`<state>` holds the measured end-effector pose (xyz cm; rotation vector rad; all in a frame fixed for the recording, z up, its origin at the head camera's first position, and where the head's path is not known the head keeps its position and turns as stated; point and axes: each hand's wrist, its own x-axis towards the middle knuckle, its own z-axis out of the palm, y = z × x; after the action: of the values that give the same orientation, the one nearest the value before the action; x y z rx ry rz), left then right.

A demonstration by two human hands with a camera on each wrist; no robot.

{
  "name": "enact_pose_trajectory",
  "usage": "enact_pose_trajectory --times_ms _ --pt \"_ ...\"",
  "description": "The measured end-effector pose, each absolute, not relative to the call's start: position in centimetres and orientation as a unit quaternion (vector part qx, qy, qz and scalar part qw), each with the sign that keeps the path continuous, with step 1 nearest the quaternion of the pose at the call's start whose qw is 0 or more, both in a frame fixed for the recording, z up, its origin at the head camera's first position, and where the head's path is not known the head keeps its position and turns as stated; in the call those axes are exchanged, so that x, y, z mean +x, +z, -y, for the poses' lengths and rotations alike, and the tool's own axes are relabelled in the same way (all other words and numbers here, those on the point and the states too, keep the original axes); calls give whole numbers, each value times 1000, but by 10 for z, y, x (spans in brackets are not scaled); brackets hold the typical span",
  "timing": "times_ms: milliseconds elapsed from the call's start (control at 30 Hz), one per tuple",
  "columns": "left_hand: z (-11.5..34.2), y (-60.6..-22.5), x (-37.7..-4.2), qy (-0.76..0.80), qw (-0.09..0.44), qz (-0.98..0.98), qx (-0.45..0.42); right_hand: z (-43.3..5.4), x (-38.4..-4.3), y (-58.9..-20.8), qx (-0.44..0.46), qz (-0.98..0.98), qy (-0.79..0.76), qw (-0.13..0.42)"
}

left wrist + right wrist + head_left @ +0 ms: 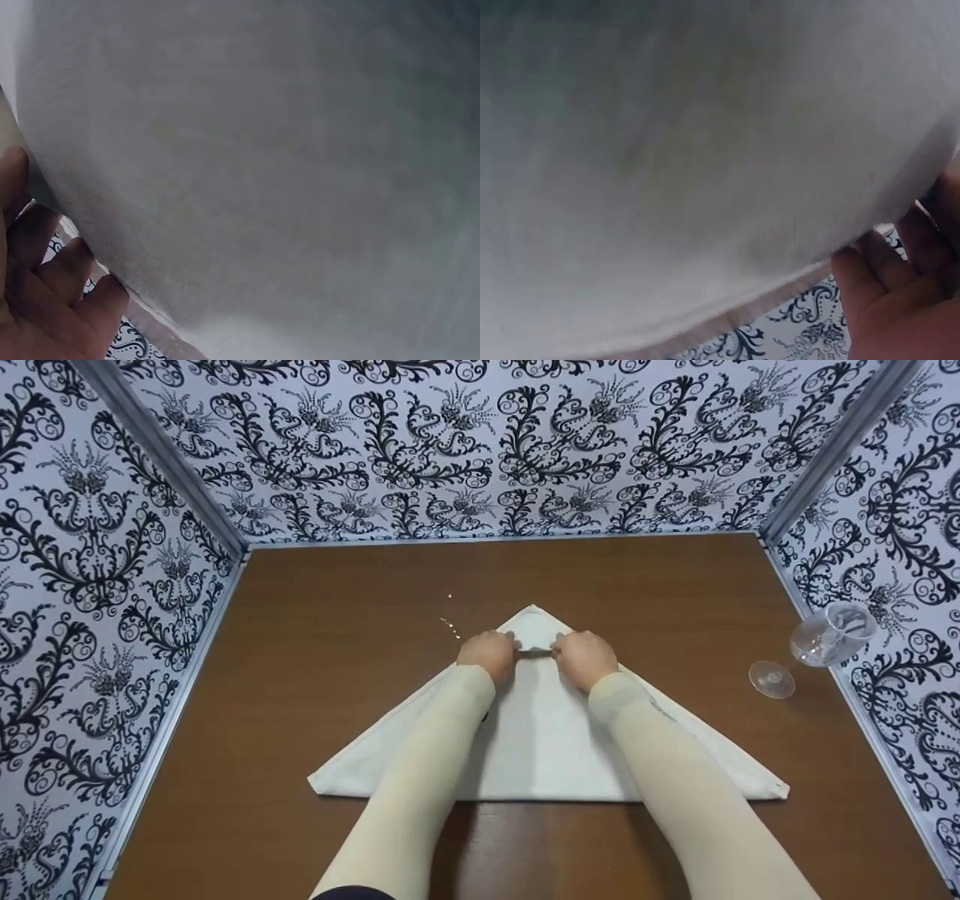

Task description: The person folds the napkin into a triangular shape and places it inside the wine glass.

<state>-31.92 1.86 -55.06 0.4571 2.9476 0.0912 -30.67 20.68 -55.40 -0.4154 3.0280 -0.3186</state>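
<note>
A white cloth napkin (540, 750), folded to a triangle, lies on the table with its long edge towards me and its tip pointing away. Near that tip my left hand (487, 655) and right hand (587, 658) pinch the edge of an upper layer between thumb and fingers, a short gap apart. Beyond the held edge, the tip (534, 624) shows as a small white patch. In the left wrist view, cloth (262, 165) fills most of the picture, with curled fingers (71, 270) at its edge. The right wrist view likewise has cloth (690, 180) above the fingers (870, 270).
Off to the right on the brown wooden table (337, 607) is a clear wine glass (832, 635), near the table's right edge. Small white specks (450, 624) mark the wood left of the napkin's tip. Patterned black-and-white panels (465, 450) enclose the back and sides.
</note>
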Motion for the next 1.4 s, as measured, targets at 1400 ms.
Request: enact_pose_trajectory --times_ms 1400 --pt "-20 -554 -324 28 62 -985 161 -211 -314 -548 -138 -985 -98 45"
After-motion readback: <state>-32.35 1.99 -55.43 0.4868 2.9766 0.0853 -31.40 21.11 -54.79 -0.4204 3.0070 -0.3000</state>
